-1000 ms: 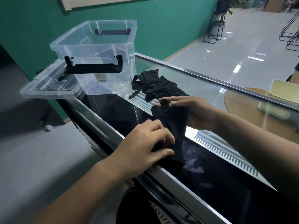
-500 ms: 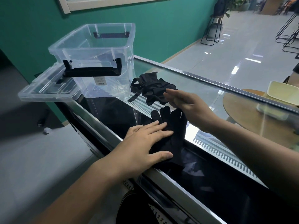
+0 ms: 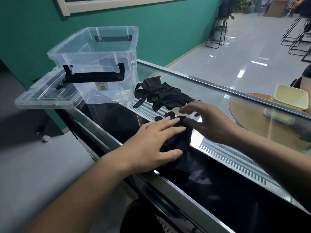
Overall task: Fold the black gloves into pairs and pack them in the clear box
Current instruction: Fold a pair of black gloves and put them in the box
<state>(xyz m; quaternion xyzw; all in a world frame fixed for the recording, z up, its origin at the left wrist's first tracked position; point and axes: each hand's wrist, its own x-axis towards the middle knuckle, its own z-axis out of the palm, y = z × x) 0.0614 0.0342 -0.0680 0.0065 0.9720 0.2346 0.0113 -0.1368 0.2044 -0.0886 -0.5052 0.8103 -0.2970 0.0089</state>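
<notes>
A flattened black glove pair [image 3: 182, 142] lies on the glass counter top near its front edge. My left hand [image 3: 154, 143] presses flat on it with straight fingers. My right hand [image 3: 208, 123] hovers just right of the glove's fingertips, fingers spread and blurred, holding nothing. A heap of loose black gloves [image 3: 161, 95] lies behind, between my right hand and the clear box [image 3: 101, 64]. The box stands open at the counter's left end, with black handles, nothing visible inside.
The clear box lid [image 3: 45, 96] lies beside the box, overhanging the counter's left end. The glass counter [image 3: 235, 165] has a metal front rail. Behind it stand a round wooden table [image 3: 249, 111] with a pale tray [image 3: 291, 96], and black stools further back.
My left hand went from gripping the glove to lying flat on it. My right hand let go of the glove, lifted toward the heap, and now hovers lower beside the glove's fingertips.
</notes>
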